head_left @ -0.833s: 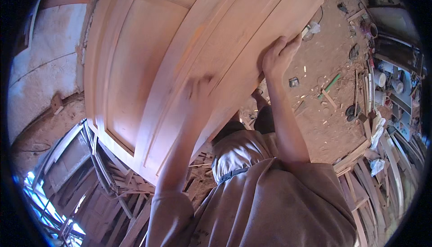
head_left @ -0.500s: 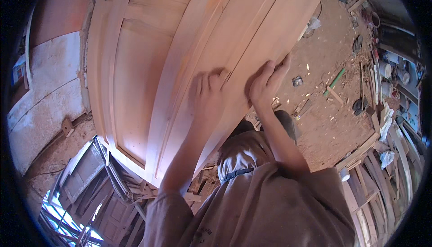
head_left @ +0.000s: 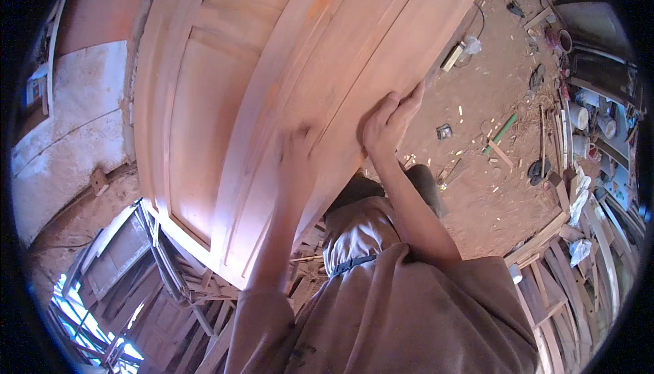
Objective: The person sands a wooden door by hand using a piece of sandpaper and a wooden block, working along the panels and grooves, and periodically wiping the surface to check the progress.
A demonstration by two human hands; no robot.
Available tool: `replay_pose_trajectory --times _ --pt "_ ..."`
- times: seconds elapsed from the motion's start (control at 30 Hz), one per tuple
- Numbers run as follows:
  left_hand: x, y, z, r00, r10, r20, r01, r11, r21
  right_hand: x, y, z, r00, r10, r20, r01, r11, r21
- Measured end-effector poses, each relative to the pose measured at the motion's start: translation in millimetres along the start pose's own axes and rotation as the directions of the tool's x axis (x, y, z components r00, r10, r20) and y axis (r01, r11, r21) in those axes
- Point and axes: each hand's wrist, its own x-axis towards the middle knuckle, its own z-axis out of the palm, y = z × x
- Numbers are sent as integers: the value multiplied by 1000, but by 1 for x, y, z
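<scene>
A large panelled wooden door (head_left: 225, 54) of bare pale-reddish wood lies slanting in front of me. My left hand (head_left: 298, 159) is on its surface, over the long board beside the groove. Its fingers are smeared by motion, and anything under them is hidden. Farther right, my right hand (head_left: 388, 125) grips the door's right edge, with some fingers on the face and others along the rim.
Wood chips and a green stick (head_left: 503, 133) litter the earthen floor (head_left: 477, 204) on the right. Buckets and pots (head_left: 579, 116) line the far right. Stacked timber (head_left: 558, 292) stands lower right, with more planks (head_left: 163, 306) lower left. A whitish slab (head_left: 75, 108) is at left.
My left hand has slid along the door toward me and a little left. My right hand keeps its place on the edge, while the whole view has shifted slightly.
</scene>
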Motion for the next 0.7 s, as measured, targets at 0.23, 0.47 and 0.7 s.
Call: replay_pose_trajectory --times 0.23,0.47,0.7 --pt "-5 -11 -8 998 70 -5 -71 995 -74 0 -4 -3 998 -50 27 50 999 -2" --pt "213 141 -2 975 202 -90 -204 979 -8 2 -3 -6 1000 -5 24 4 999 41" --pt "221 146 -5 994 104 -43 -104 994 18 -1 6 3 998 -65 -24 64 998 -26"
